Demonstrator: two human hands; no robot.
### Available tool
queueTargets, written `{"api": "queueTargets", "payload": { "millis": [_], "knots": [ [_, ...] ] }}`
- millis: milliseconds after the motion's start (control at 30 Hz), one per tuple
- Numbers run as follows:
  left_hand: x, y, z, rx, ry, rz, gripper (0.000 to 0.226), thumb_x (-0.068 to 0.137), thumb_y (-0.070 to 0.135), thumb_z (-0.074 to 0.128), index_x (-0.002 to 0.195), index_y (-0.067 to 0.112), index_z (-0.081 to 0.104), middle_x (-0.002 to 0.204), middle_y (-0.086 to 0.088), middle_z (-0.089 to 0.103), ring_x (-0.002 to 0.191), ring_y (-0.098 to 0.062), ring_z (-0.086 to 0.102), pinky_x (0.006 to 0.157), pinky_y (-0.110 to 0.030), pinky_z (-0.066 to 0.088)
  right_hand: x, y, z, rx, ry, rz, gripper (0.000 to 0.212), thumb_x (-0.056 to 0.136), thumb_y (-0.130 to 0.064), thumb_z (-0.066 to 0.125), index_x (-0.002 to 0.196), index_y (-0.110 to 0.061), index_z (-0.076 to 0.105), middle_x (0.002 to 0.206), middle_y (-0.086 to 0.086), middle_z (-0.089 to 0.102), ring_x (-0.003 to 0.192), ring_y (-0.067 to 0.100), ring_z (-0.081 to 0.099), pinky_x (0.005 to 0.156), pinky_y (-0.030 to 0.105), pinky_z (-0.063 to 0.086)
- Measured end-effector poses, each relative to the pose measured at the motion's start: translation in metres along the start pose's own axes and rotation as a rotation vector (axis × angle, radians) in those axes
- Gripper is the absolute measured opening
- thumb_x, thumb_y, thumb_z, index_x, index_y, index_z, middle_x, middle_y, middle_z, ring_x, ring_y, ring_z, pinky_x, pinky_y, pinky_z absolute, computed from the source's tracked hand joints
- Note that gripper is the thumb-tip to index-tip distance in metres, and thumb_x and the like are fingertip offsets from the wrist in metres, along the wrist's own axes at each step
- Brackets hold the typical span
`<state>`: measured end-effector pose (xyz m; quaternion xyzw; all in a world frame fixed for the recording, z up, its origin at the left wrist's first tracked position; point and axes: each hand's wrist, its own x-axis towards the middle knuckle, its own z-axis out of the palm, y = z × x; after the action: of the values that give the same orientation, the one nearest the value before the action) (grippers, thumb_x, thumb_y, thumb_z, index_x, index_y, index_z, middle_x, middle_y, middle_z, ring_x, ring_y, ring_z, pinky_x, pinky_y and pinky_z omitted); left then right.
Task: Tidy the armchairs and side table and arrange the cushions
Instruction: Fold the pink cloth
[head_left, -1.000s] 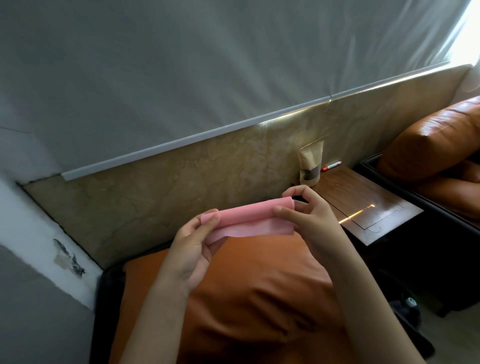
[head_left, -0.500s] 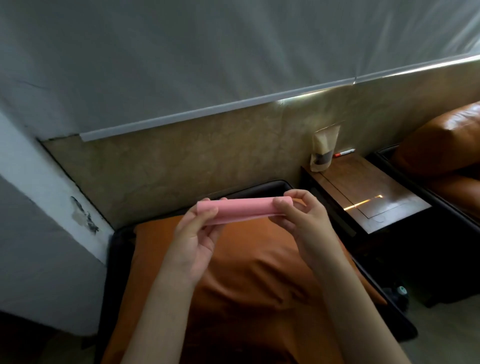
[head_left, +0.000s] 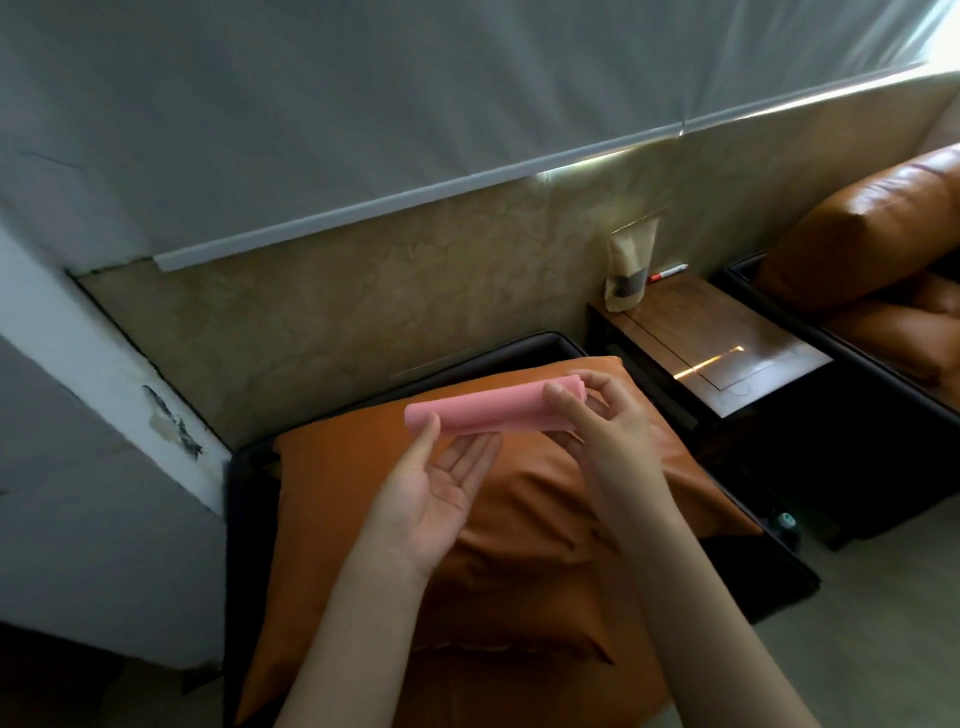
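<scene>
Fingers (head_left: 558, 400) of right hand (head_left: 608, 431) curled round right end of pink cloth roll (head_left: 483, 410), pinching it; fingers of left hand (head_left: 441, 493) straight, palm up, under roll, thumb against left end; roll soft, matte, tube-shaped, held level above orange cushion (head_left: 519, 545); cushion smooth leather-look, creased, sitting in dark boxy armchair (head_left: 244, 519); glossy dark-wood table (head_left: 691, 322) just beside, on right; on it kraft-paper pouch (head_left: 628, 270), upright against wall, dark band, print unreadable; red-and-white marker (head_left: 670, 271) beside pouch; second orange leather armchair (head_left: 857, 234) beyond table.
</scene>
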<state>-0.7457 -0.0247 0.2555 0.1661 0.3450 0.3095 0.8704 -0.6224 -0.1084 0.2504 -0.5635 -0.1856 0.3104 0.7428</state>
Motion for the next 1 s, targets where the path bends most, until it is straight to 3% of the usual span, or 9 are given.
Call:
{"api": "queueTargets", "payload": {
  "millis": [133, 267, 367, 600, 800, 933, 1000],
  "knots": [
    [-0.014, 0.005, -0.016, -0.009, -0.060, -0.003, 0.038, 0.098, 0.019, 0.048, 0.132, 0.003, 0.045, 0.090, -0.026, 0.071, 0.082, -0.031, 0.072, 0.067, -0.037, 0.060, -0.027, 0.002, 0.009, 0.032, -0.010, 0.034, 0.014, 0.089, -0.020, 0.064, 0.100, -0.014, 0.064, 0.101, 0.006, 0.066, 0.094, 0.017, 0.069, 0.079, 0.030, 0.058],
    [-0.030, 0.006, -0.026, 0.031, -0.075, 0.019, 0.037, 0.098, 0.016, 0.046, 0.132, 0.002, 0.045, 0.106, -0.029, 0.066, 0.094, -0.032, 0.069, 0.072, -0.038, 0.057, -0.050, 0.006, 0.012, 0.085, 0.042, 0.034, 0.009, 0.089, -0.017, 0.064, 0.098, -0.014, 0.067, 0.105, 0.014, 0.068, 0.097, 0.024, 0.070, 0.079, 0.032, 0.058],
    [-0.044, 0.003, -0.030, 0.059, -0.105, 0.003, 0.034, 0.099, 0.013, 0.044, 0.130, -0.001, 0.045, 0.115, -0.031, 0.062, 0.101, -0.034, 0.066, 0.075, -0.041, 0.053, -0.068, 0.009, 0.008, 0.103, 0.103, 0.013, 0.014, 0.087, -0.017, 0.067, 0.101, -0.018, 0.067, 0.101, 0.009, 0.070, 0.093, 0.021, 0.071, 0.077, 0.030, 0.059],
    [-0.064, -0.010, -0.035, 0.149, -0.191, -0.034, 0.028, 0.094, 0.010, 0.048, 0.121, 0.002, 0.051, 0.113, -0.028, 0.065, 0.100, -0.036, 0.068, 0.079, -0.043, 0.055, -0.100, 0.006, -0.006, 0.125, 0.153, -0.012, 0.035, 0.074, -0.028, 0.073, 0.107, -0.020, 0.070, 0.102, 0.011, 0.073, 0.094, 0.024, 0.071, 0.074, 0.028, 0.058],
    [-0.067, -0.030, -0.023, 0.166, -0.205, -0.094, 0.027, 0.092, 0.012, 0.053, 0.117, 0.003, 0.051, 0.106, -0.028, 0.067, 0.088, -0.036, 0.071, 0.073, -0.045, 0.059, -0.110, 0.002, -0.031, 0.163, 0.207, -0.036, 0.042, 0.079, -0.017, 0.071, 0.120, -0.013, 0.063, 0.104, 0.014, 0.071, 0.090, 0.027, 0.072, 0.083, 0.041, 0.058],
    [-0.063, -0.052, -0.009, 0.191, -0.211, -0.105, 0.028, 0.092, 0.009, 0.053, 0.120, 0.002, 0.050, 0.112, -0.029, 0.065, 0.094, -0.037, 0.070, 0.074, -0.042, 0.059, -0.108, 0.000, -0.049, 0.115, 0.381, -0.149, 0.032, 0.082, -0.012, 0.071, 0.109, -0.014, 0.054, 0.094, 0.017, 0.071, 0.082, 0.024, 0.073, 0.068, 0.029, 0.059],
    [-0.061, -0.068, 0.002, 0.203, -0.214, -0.104, 0.032, 0.092, 0.009, 0.054, 0.122, 0.001, 0.049, 0.113, -0.030, 0.063, 0.098, -0.039, 0.068, 0.072, -0.040, 0.060, -0.106, -0.003, -0.063, 0.070, 0.427, -0.196, 0.026, 0.083, -0.013, 0.071, 0.102, -0.011, 0.053, 0.090, 0.019, 0.070, 0.080, 0.022, 0.072, 0.067, 0.027, 0.057]
  ]
}}
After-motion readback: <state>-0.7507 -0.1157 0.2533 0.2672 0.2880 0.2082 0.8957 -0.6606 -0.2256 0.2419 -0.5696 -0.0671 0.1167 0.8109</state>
